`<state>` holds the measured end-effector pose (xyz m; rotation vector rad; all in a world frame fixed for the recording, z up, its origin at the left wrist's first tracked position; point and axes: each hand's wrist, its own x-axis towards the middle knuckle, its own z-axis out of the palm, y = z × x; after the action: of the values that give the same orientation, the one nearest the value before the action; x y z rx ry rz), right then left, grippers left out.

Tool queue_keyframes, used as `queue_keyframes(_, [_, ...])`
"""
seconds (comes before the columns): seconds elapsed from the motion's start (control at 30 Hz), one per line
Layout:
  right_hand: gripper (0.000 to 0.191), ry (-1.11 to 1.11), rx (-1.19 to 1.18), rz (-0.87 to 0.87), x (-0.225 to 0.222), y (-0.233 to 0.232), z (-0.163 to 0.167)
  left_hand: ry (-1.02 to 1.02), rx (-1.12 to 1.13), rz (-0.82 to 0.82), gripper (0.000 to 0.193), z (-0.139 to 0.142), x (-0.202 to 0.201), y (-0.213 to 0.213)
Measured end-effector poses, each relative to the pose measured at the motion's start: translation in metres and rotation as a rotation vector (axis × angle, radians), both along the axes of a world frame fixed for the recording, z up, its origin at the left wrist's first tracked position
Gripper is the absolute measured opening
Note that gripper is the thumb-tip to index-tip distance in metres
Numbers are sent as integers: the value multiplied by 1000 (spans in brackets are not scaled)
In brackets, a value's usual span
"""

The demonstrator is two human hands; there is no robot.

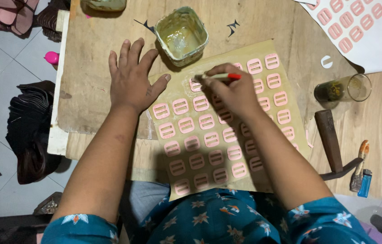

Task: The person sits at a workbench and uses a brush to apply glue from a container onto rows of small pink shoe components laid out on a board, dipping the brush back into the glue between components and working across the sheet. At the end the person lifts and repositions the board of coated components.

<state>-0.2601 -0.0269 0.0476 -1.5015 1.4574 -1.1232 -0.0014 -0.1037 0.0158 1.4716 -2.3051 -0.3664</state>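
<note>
Your left hand lies flat with its fingers spread wide, palm down on the worn wooden desk, its thumb touching the edge of the tan cardboard sheet. Your right hand pinches a thin red-tipped brush over the sheet's rows of pink rounded-rectangle pieces. A square, glue-crusted tub stands just beyond the sheet's upper corner.
</note>
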Motion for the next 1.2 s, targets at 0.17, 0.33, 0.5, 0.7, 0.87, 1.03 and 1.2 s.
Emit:
queue_keyframes(0.17, [14,502,-321,69,10,10,-8,-11,-15,4,67,-1,0,0])
queue_keyframes(0.33, [13,223,-92,-56,19,2,-13,-2,6,8,68,-1,-1,1])
queue_keyframes(0.5, [11,-640,372,-285,-1,-13,-3,3,-11,2,67,-2,1,0])
queue_keyframes(0.7, [14,-80,149,-154,-3,-5,-2,-1,-7,-4,69,-3,2,0])
queue_keyframes(0.87, [13,393,-310,93,6,8,-7,-12,-3,5,68,-1,1,1])
queue_keyframes(1.03, [11,263,-96,-32,11,5,-9,-12,-3,6,69,1,-1,1])
queue_keyframes(1.2, [11,189,-59,-113,26,2,-13,-27,2,13,68,2,-2,1])
